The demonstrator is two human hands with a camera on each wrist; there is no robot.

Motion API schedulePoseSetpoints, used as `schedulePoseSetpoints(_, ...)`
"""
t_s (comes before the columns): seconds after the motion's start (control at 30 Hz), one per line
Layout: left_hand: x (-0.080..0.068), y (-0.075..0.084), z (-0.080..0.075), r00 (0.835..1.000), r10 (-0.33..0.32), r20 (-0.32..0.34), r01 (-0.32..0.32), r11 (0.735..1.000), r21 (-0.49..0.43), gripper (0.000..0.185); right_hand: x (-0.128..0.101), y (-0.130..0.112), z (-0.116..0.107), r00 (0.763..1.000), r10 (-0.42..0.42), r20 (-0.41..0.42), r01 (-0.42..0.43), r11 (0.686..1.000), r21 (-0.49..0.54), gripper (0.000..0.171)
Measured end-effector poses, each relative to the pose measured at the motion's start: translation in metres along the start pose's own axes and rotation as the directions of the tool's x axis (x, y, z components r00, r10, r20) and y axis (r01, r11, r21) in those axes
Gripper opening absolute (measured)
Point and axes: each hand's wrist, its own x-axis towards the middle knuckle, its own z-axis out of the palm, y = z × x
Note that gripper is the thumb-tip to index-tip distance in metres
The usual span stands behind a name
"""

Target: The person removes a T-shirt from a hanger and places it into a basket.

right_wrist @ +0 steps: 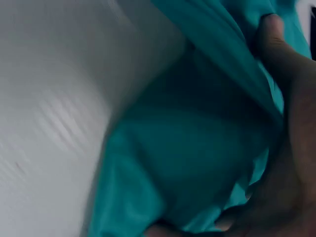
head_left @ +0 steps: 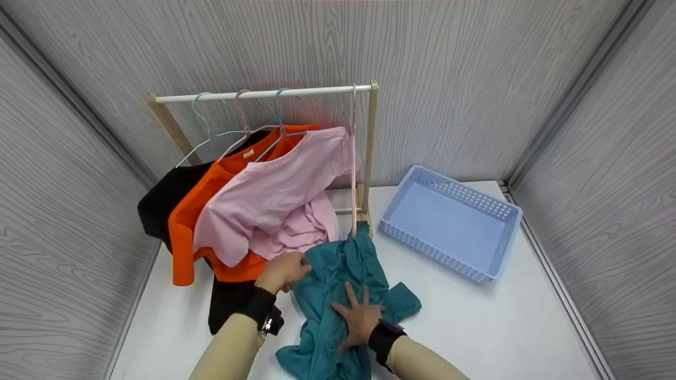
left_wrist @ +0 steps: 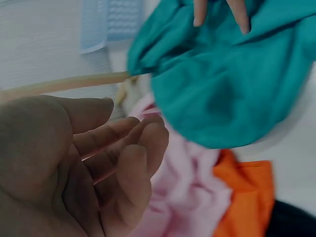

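You're facing a white tabletop [head_left: 486, 322] boxed in on three sides by grey wood-grain panel walls [head_left: 475, 79]. At the far left stands a small wooden clothes rack with a white rail [head_left: 264, 95]; black, orange and pink shirts hang from it. To its right sits a pale blue perforated plastic basket [head_left: 449, 221]. The light is even and soft.
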Motion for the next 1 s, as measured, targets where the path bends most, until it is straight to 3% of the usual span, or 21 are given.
schedulePoseSetpoints(0.13, -0.008, -0.007, 0.023, 1.000, -0.026, 0.013, 0.027, 0.998, -0.063, 0.029, -0.001, -0.003, 0.011, 0.998, 0.000, -0.059, -0.008, 0.991, -0.134, 0.093)
schedulePoseSetpoints(0.37, -0.016, -0.007, 0.042, 1.000, 0.012, 0.001, -0.012, 0.996, -0.086, 0.027, -0.009, 0.012, 0.022, 0.982, -0.133, -0.133, 0.123, 0.989, -0.079, 0.043)
schedulePoseSetpoints(0.5, -0.024, -0.002, 0.047, 1.000, 0.024, -0.007, -0.025, 0.995, -0.100, 0.026, -0.011, 0.023, 0.026, 0.961, -0.170, -0.218, 0.149, 0.983, -0.107, 0.028)
schedulePoseSetpoints(0.6, -0.029, -0.001, 0.050, 1.000, 0.014, -0.009, -0.015, 0.995, -0.104, 0.026, -0.012, 0.034, 0.028, 0.943, -0.177, -0.282, 0.177, 0.984, -0.026, 0.018)
schedulePoseSetpoints(0.77, -0.036, 0.000, 0.054, 1.000, 0.010, -0.017, -0.012, 0.993, -0.119, 0.024, -0.021, 0.064, 0.016, 0.924, -0.199, -0.326, 0.260, 0.953, 0.158, 0.021)
schedulePoseSetpoints(1.0, -0.043, 0.001, 0.055, 0.999, -0.006, -0.042, 0.001, 0.995, -0.100, 0.021, -0.042, 0.104, -0.034, 0.909, -0.216, -0.356, 0.305, 0.927, 0.218, 0.043)
